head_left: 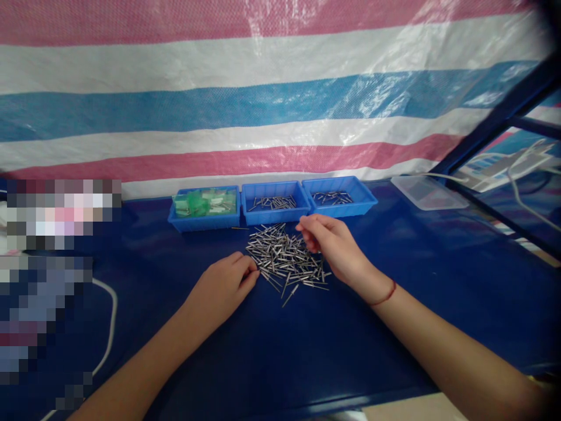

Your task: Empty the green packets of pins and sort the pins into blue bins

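Note:
A loose pile of small metal pins (284,257) lies on the dark blue table (438,275). My left hand (223,286) rests at the pile's left edge, fingers curled and pinched at a pin there. My right hand (333,245) hovers over the pile's right side, fingers pinched together; what they hold is too small to name. Behind the pile stand three blue trays: the left tray (205,221) holds green and pale parts, the middle tray (274,217) and right tray (339,203) hold metal pins. A red string circles my right wrist.
A striped pink, white and blue tarp (263,105) hangs behind the table. A clear plastic lid (429,193) lies at the right rear. A white cable (109,316) curves at the left. A dark blue frame bar (495,117) slants at the right.

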`<action>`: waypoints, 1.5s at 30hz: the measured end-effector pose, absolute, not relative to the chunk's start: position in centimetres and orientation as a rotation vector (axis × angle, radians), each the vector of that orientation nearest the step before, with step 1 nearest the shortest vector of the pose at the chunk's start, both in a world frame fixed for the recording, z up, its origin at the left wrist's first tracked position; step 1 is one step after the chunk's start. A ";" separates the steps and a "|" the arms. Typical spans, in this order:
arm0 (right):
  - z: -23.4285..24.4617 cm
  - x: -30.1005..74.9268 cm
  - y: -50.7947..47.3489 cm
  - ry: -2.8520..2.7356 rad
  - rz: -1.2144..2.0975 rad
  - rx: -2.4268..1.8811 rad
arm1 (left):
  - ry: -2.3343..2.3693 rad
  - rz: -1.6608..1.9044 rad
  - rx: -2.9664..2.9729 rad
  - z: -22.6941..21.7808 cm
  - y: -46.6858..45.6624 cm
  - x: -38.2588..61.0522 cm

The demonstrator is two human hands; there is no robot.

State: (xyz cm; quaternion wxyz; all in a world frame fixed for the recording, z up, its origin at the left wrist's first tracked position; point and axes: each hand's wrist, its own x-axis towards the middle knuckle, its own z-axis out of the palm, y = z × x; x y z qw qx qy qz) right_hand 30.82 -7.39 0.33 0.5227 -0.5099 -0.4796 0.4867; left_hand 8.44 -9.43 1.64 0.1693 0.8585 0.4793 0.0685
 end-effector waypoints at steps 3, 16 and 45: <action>0.5 30.2 -8.2 -1.604 1.016 -1.197 | 1.374 0.193 2.456 1.6 -9.5 8.5; 0.6 29.0 -10.3 -2.132 0.536 -1.100 | 1.362 0.296 2.620 3.3 -9.4 7.4; 1.4 28.3 -10.7 -1.865 0.851 -0.922 | 1.054 1.107 2.191 2.6 -10.4 8.5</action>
